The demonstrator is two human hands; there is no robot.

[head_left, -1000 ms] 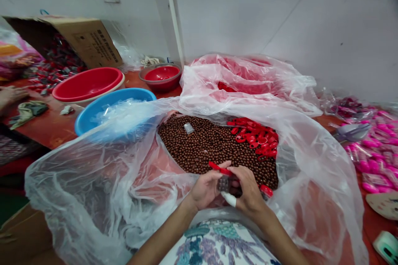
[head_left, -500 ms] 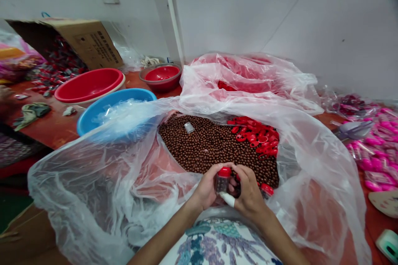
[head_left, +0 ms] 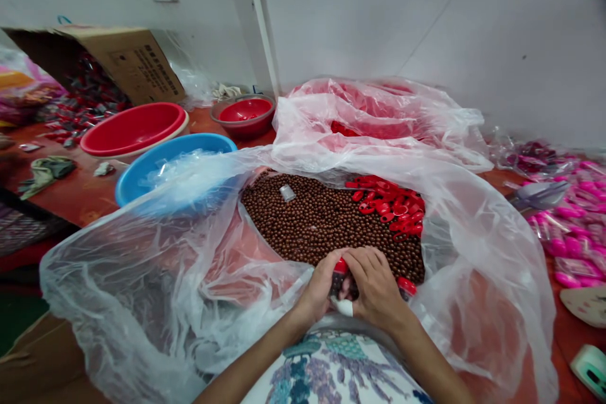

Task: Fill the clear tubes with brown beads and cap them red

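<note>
Both hands are closed around one small jar, held over the near edge of the brown balls, just in front of the person's patterned top. The left hand wraps its left side, fingers curled. The right hand bends over it from the other side, its fingers across part of the red cap; its thumb wears a white cover and lies low, near the jar's base.

Much of the jar is hidden by the fingers; only a strip of cap and some dark, see-through wall show, and what is inside cannot be made out. Just beside the right hand, a red-topped piece is partly covered by it. Red clips lie heaped on the balls, a clear cup farther left. The plastic sheet blurs what lies under it. At the left edge, another person's sleeve is cut off.
</note>
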